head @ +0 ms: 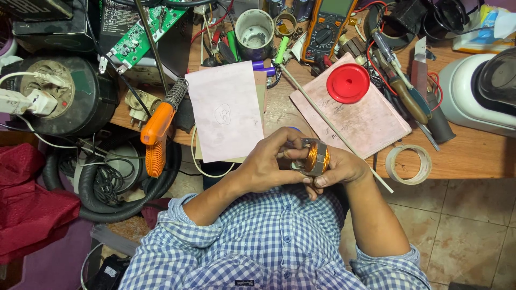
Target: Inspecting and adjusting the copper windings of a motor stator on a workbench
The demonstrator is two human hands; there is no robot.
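Both my hands hold a small motor stator (313,157), a grey metal ring with copper wire windings, over my lap at the front edge of the wooden workbench (473,153). My left hand (269,164) grips it from the left, fingers curled over its top. My right hand (338,169) cups it from the right and below, thumb along its underside.
An orange soldering gun (157,133) hangs over the bench edge at left, beside two pink paper sheets (226,110). A red plastic disc (348,83), a thin stick (328,123), a tape roll (409,164), a multimeter (326,27), pliers and a white appliance (478,91) crowd the bench.
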